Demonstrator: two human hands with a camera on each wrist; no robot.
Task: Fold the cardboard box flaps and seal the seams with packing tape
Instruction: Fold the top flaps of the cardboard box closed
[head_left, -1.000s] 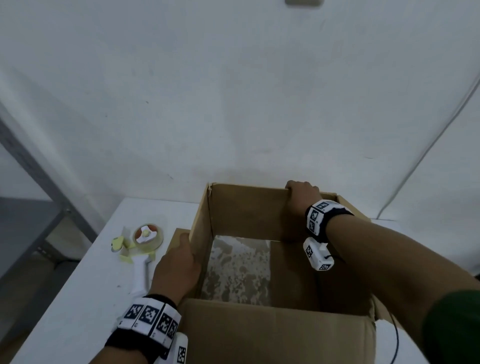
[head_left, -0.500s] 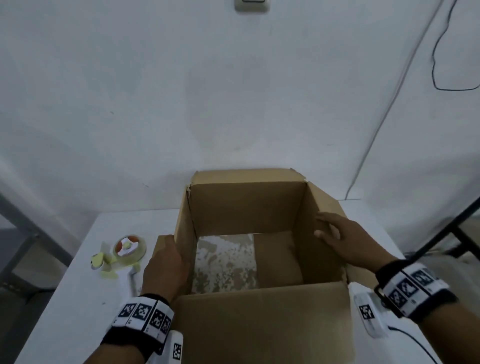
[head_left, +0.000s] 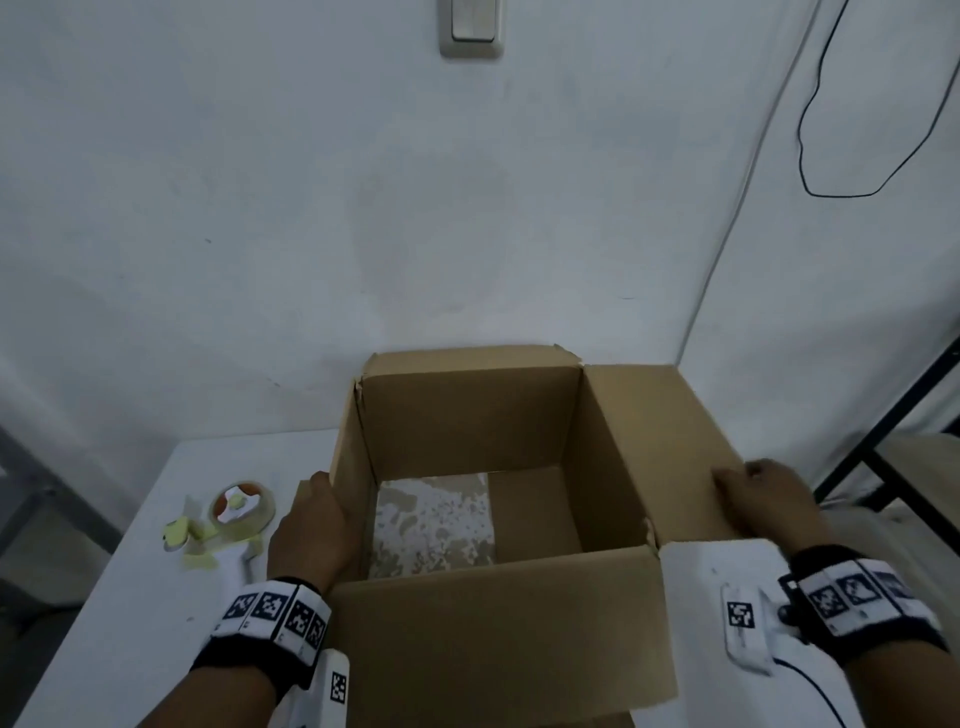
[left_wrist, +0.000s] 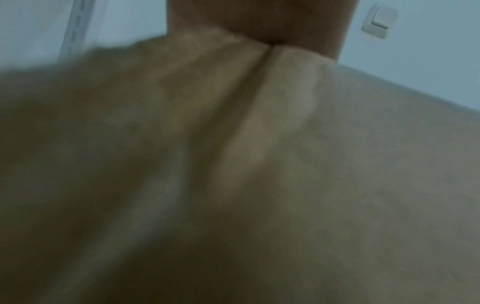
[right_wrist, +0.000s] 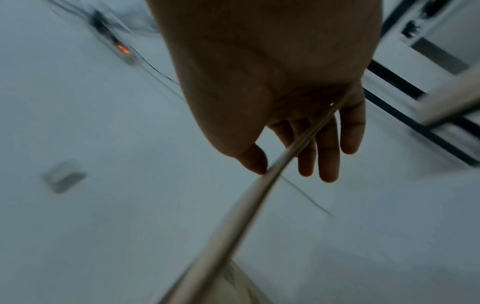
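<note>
An open brown cardboard box (head_left: 467, 634) stands on the white table (head_left: 130, 623), its patchy bottom showing. The right flap (head_left: 654, 441) is spread outward. My right hand (head_left: 763, 499) holds that flap's outer edge. In the right wrist view the hand (right_wrist: 291, 168) has its thumb on one side of the flap edge (right_wrist: 233, 216) and its fingers on the other. My left hand (head_left: 311, 525) lies against the box's left side, over the left flap (head_left: 304, 488), with its fingers hidden. The left wrist view is blurred cardboard (left_wrist: 337, 164). A tape dispenser (head_left: 241, 512) lies just left of that hand.
The box's far side stands close to a white wall with a light switch (head_left: 471, 26) and a hanging black cable (head_left: 810, 156). A black metal frame (head_left: 883, 441) stands beyond the table's right edge. A grey shelf (head_left: 31, 493) is at the left.
My right hand left the far flap, passed the right wall and now holds the right flap's outer edge, which has swung outward. The left hand has stayed at the box's left side.
</note>
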